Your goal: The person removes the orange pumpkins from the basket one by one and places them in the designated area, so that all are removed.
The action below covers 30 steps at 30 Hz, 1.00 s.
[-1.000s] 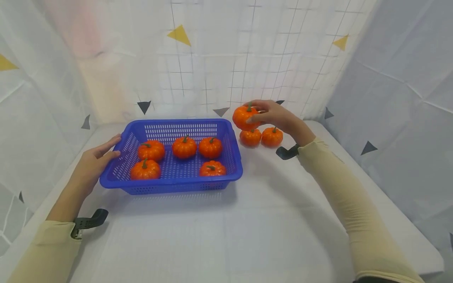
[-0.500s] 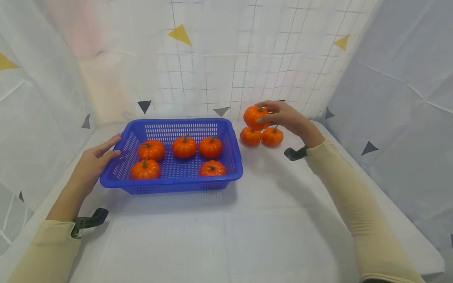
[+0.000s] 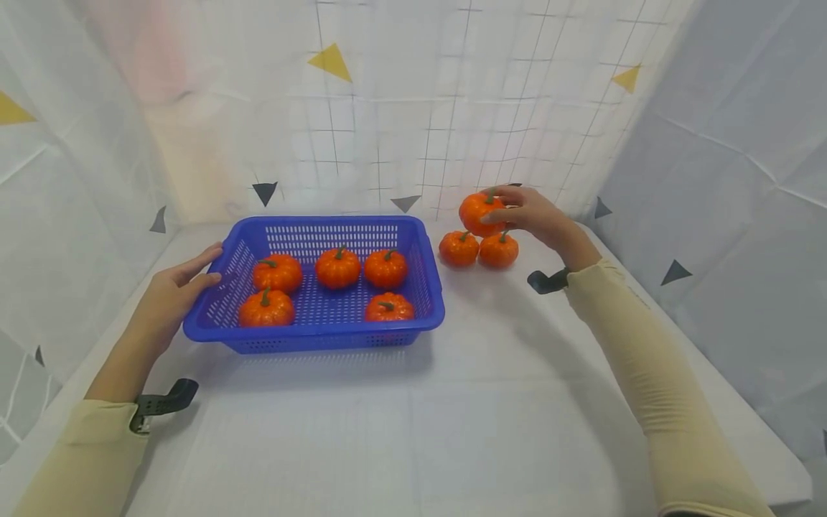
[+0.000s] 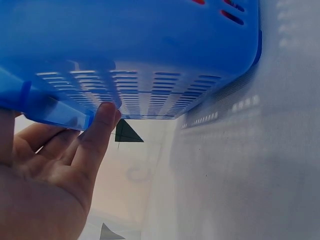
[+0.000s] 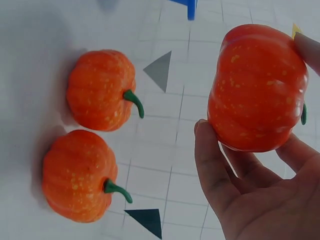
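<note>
My right hand holds a small orange pumpkin with a green stem, raised above the table at the back right. Fingertips and thumb grip its sides in the right wrist view. Below it, two similar pumpkins, one on the left and one on the right, rest side by side on the table. My left hand grips the left end of a blue perforated plastic basket, with fingers under the rim in the left wrist view. Several pumpkins lie inside the basket.
A white cloth covers the table. Behind it hangs a white sheet with grid lines and triangles, and grey-white sheets close off the sides. The table's right edge slants toward the front right corner.
My right hand has moved right with the pumpkin, from beside the basket's back right corner to above the two table pumpkins. The left hand and basket have stayed in place.
</note>
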{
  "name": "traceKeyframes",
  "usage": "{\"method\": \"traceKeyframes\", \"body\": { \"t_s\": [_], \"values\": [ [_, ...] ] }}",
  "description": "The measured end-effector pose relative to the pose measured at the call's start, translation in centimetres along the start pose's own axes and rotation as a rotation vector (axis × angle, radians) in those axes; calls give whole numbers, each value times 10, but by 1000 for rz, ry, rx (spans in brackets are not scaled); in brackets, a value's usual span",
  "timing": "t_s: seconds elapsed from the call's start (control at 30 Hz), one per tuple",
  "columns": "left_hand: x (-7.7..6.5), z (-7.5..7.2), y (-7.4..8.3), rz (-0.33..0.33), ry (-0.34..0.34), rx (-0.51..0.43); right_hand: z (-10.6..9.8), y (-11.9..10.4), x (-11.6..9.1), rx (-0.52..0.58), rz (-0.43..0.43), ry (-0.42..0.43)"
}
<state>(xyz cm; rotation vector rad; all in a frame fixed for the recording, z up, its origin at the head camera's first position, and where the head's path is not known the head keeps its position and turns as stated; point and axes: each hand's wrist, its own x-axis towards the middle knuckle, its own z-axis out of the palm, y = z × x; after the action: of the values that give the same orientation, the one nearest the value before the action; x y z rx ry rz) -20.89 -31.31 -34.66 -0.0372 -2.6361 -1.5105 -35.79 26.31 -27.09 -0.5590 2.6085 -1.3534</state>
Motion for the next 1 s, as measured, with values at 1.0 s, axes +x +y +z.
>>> {"method": "traceKeyframes", "body": {
  "t_s": [1.0],
  "values": [
    [-1, -1, 0, 3, -7, -20, -28, 30, -3, -53, 180, 147]
  ]
}}
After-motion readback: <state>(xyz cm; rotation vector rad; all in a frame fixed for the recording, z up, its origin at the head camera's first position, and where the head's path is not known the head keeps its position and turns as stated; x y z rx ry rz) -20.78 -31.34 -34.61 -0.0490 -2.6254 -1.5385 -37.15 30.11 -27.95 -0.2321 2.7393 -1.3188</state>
